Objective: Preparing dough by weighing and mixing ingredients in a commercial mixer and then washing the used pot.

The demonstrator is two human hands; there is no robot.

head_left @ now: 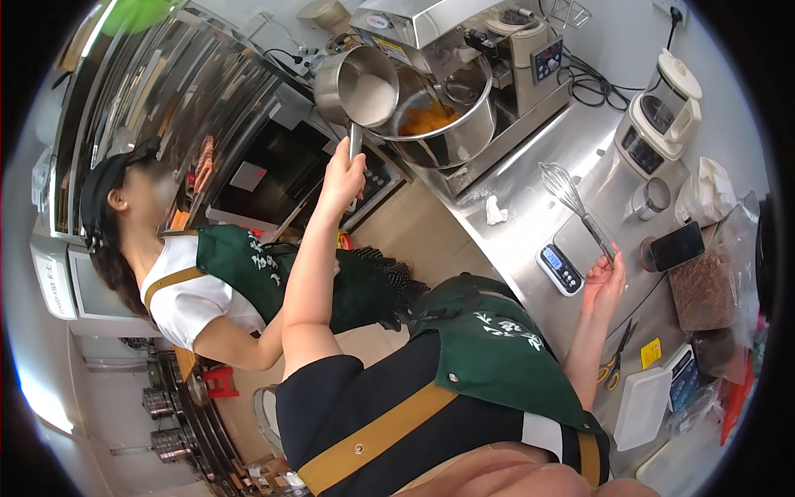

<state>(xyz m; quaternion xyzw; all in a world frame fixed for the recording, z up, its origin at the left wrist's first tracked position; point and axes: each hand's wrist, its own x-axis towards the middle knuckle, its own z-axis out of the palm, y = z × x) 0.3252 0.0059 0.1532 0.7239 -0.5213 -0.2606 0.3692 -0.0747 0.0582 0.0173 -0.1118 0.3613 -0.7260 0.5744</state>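
My left hand (343, 176) is raised and closed round the handle of a metal saucepan (330, 86). White powder or fine grains (370, 99) lie inside the pan, which is tilted at the left rim of a steel mixing bowl (476, 124). An orange-yellow mass (428, 120) shows in the bowl, under the head of a stand mixer (422, 29). Over the steel worktop, my right hand (604, 286) grips the handle of a balloon whisk (566, 192), its wires pointing away from me. A digital scale (561, 269) lies just left of that hand.
A co-worker in a green apron (348, 277) stands close on my left. On the steel worktop (517, 219) are a white kitchen appliance (658, 124), a metal cup (652, 197), a phone (677, 247), scissors (617, 356), a white tray (642, 407) and a bag of brown contents (704, 290).
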